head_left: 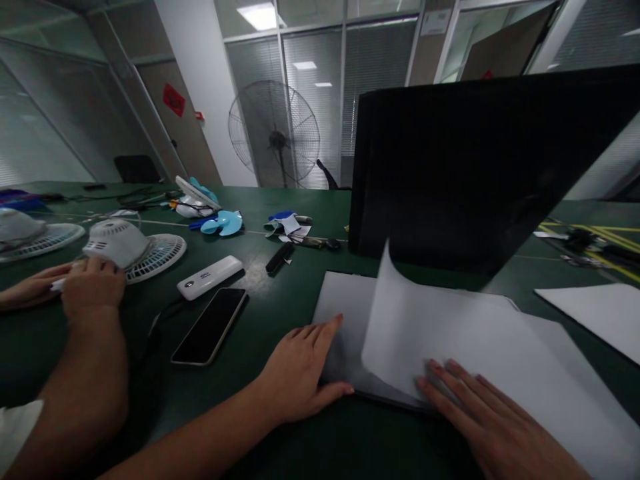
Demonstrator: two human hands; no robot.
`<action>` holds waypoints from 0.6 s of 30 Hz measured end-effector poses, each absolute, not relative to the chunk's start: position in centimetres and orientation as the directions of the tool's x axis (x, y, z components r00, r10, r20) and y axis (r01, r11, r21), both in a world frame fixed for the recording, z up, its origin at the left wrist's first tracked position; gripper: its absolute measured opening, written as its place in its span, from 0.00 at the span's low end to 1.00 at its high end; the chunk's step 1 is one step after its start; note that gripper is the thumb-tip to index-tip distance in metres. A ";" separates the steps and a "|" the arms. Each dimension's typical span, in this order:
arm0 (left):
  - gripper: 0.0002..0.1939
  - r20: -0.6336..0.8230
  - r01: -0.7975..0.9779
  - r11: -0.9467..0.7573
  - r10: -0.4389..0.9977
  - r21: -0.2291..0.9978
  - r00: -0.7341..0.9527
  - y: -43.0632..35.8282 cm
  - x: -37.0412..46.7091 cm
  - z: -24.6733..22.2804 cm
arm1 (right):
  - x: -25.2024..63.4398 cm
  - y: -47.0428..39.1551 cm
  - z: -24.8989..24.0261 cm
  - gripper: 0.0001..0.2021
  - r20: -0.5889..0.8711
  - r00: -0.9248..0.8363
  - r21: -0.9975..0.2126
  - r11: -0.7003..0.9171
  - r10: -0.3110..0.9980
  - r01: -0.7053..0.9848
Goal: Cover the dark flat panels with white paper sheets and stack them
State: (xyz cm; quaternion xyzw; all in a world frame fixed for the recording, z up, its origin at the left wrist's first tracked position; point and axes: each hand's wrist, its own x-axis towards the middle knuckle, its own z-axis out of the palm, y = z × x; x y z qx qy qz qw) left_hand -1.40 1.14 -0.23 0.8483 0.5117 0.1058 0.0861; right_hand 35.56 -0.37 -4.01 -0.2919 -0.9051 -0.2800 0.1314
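My left hand [300, 363] lies flat, fingers together, on the left edge of a stack of white sheets [345, 313] on the green table. Its thumb rests along the stack's near edge. My right hand [480, 413] presses flat on a loose white sheet [450, 333] whose far left corner curls upward. Neither hand grips anything. A large black board [475, 173] stands tilted right behind the sheets.
A black phone [210, 325] and a white power bank [210, 277] lie left of the sheets. A co-worker's hands [90, 287] at far left touch white fan parts [130, 250]. Blue fan blades [223, 223] and more paper [595, 313] lie further off.
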 end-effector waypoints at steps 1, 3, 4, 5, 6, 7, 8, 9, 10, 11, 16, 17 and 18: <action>0.54 0.117 0.844 -0.458 0.889 0.279 0.443 1.1 -1.5 -0.5 | 34.1 -0.2 -3.4 0.37 0.395 -0.822 0.484 0.668 0.410 0.565; 0.56 0.174 0.827 -0.459 0.889 0.324 0.424 1.1 -1.7 -1.1 | 31.9 0.1 -2.4 0.36 0.384 -0.837 0.508 0.668 0.390 0.544; 0.57 0.202 0.828 -0.449 0.893 0.336 0.402 1.1 -1.7 -1.4 | 31.4 0.2 -2.1 0.36 0.376 -0.843 0.511 0.673 0.385 0.535; 0.57 0.225 0.839 -0.424 0.903 0.340 0.365 1.0 -1.7 -1.7 | 31.1 0.3 -2.0 0.35 0.364 -0.848 0.514 0.676 0.385 0.528; 0.57 0.243 0.858 -0.387 0.917 0.338 0.317 1.0 -1.6 -1.9 | 31.2 0.4 -2.1 0.34 0.354 -0.849 0.514 0.677 0.392 0.527; 0.57 0.259 0.880 -0.341 0.929 0.332 0.263 1.0 -1.5 -2.0 | 31.4 0.5 -2.2 0.34 0.344 -0.848 0.512 0.677 0.403 0.529; 0.56 0.272 0.899 -0.300 0.938 0.318 0.217 1.0 -1.3 -2.0 | 31.7 0.6 -2.4 0.33 0.347 -0.847 0.508 0.678 0.403 0.531; 0.55 0.281 0.915 -0.274 0.941 0.295 0.191 1.1 -1.2 -1.9 | 32.0 0.7 -2.6 0.33 0.350 -0.844 0.502 0.680 0.405 0.535; 0.51 0.285 0.928 -0.265 0.940 0.261 0.188 1.1 -1.2 -1.7 | 32.3 0.9 -2.7 0.32 0.346 -0.842 0.495 0.682 0.414 0.539; 0.45 0.280 0.936 -0.276 0.936 0.218 0.211 1.2 -1.1 -1.4 | 32.5 1.0 -2.7 0.31 0.348 -0.840 0.488 0.684 0.417 0.542; 0.22 0.117 0.921 -0.364 0.930 0.138 0.350 1.5 -1.1 -0.2 | 32.8 1.2 -2.6 0.29 0.364 -0.830 0.410 0.727 0.423 0.550; 0.24 0.083 0.919 -0.362 0.932 0.155 0.353 1.5 -1.0 -0.1 | 33.3 1.2 -2.9 0.29 0.368 -0.823 0.384 0.735 0.433 0.558; 0.26 0.055 0.919 -0.357 0.934 0.169 0.353 1.4 -1.0 0.0 | 34.1 1.4 -3.3 0.29 0.369 -0.809 0.350 0.738 0.457 0.577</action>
